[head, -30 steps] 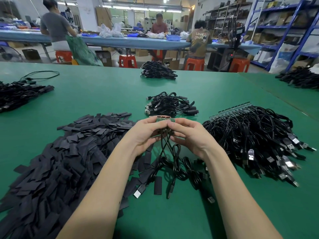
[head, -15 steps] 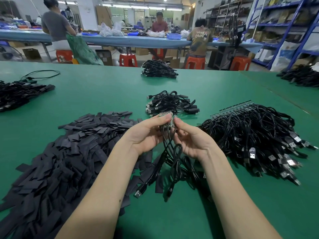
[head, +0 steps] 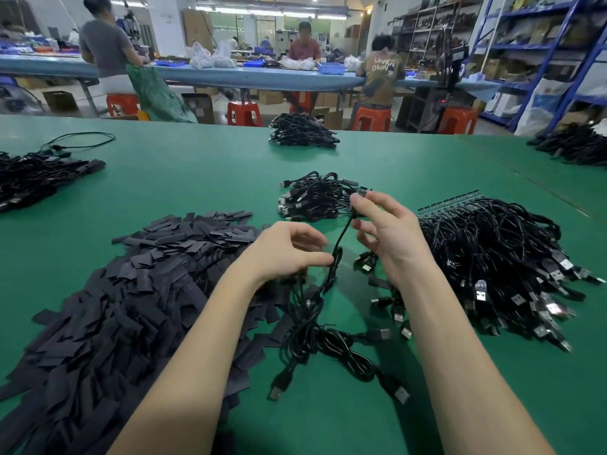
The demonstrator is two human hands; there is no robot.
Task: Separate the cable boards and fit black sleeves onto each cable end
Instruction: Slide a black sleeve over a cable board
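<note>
My right hand (head: 387,231) pinches a small cable board (head: 362,191) between thumb and forefinger, and its black cable (head: 341,238) hangs down from it. My left hand (head: 289,254) sits lower and to the left, its fingertips closed on that same cable near a loop. Below my hands lies a tangle of loose black USB cables (head: 325,343). A wide heap of flat black sleeves (head: 124,290) covers the table on the left. At the right is a big pile of cables (head: 499,257) still joined to a strip of boards (head: 450,201).
A small bundle of cables (head: 312,198) lies just beyond my hands. More cable piles sit at the far centre (head: 302,133), the left edge (head: 36,178) and the far right (head: 574,142). Several people work at a blue bench behind the green table (head: 197,165).
My hands, which held the boards together, have drawn apart. The right hand rose with one board and its cable, while the left hand dropped down along the cable.
</note>
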